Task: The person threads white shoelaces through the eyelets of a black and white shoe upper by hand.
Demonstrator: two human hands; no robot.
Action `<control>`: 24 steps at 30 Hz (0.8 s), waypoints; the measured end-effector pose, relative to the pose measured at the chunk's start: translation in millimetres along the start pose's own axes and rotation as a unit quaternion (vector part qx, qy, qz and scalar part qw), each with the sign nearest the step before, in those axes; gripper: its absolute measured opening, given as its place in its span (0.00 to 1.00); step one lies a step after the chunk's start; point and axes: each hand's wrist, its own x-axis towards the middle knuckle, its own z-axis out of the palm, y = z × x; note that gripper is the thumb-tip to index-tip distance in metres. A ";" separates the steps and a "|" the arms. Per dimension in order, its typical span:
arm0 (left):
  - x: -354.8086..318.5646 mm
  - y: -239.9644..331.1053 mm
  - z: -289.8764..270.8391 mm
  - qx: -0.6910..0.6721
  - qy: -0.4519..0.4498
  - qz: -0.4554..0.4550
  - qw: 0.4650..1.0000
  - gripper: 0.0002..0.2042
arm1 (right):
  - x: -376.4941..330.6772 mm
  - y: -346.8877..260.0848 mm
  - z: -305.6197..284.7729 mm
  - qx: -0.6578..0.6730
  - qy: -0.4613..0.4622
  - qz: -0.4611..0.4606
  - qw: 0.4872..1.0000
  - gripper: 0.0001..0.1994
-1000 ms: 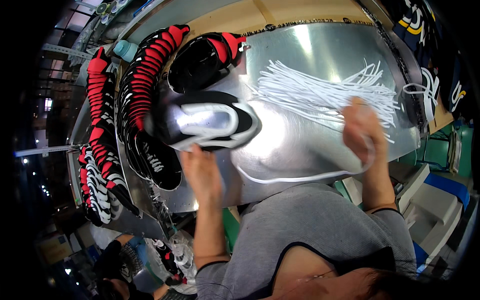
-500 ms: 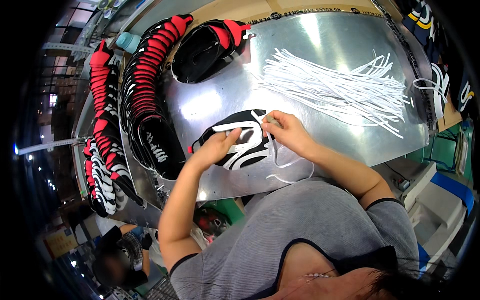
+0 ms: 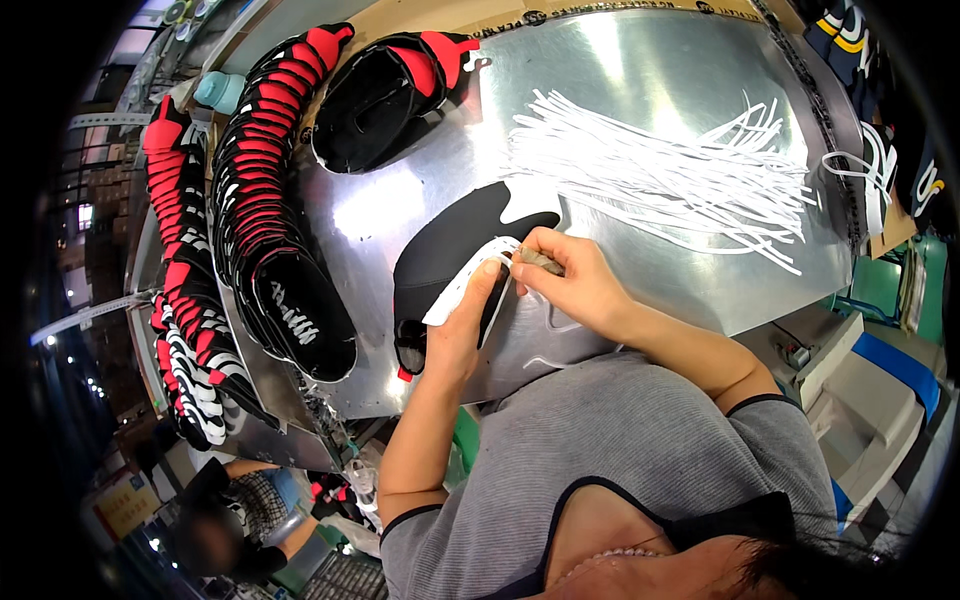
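Observation:
A black shoe upper (image 3: 440,240) with a white eyelet strip and a small red tab stands tilted over the metal table in front of me. My left hand (image 3: 462,318) is closed around its near side, thumb on the white strip (image 3: 465,285). At the strip's upper end my right hand (image 3: 575,285) pinches a white shoelace (image 3: 548,362), whose loose part trails below the hand toward my shirt. A tan cover sits on one right finger. The pinched lace tip is hidden between the fingers.
Beyond my right hand lies a bundle of white shoelaces (image 3: 650,175). Another black and red upper (image 3: 370,110) rests at the back. Long nested rows of uppers (image 3: 265,170) line the left, near a light blue bottle (image 3: 220,92). A person (image 3: 225,520) works at lower left.
My left hand has tipped the upper so its smooth black side shows, and its grip has moved right and nearer. My right hand stays at the strip's end, slightly lower.

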 end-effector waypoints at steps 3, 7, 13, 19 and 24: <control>-4.8 8.8 8.2 0.010 0.054 0.019 0.998 0.07 | -7.1 -7.9 6.4 -0.014 0.000 0.028 1.000 0.06; -7.7 -4.2 -4.2 0.038 0.067 0.036 0.996 0.06 | -17.5 -8.0 4.4 -0.025 -0.024 -0.027 0.999 0.08; -20.2 -4.0 -2.7 0.081 0.066 0.057 0.993 0.06 | -20.5 7.4 1.8 -0.061 -0.012 -0.140 0.988 0.07; -27.8 -6.4 -3.8 0.149 0.044 0.101 0.983 0.07 | -17.6 -0.2 -4.4 -0.122 -0.033 -0.124 0.984 0.05; -30.3 -4.0 6.9 0.386 0.047 0.266 0.882 0.11 | -11.6 -4.6 2.7 -0.255 -0.016 -0.106 0.961 0.06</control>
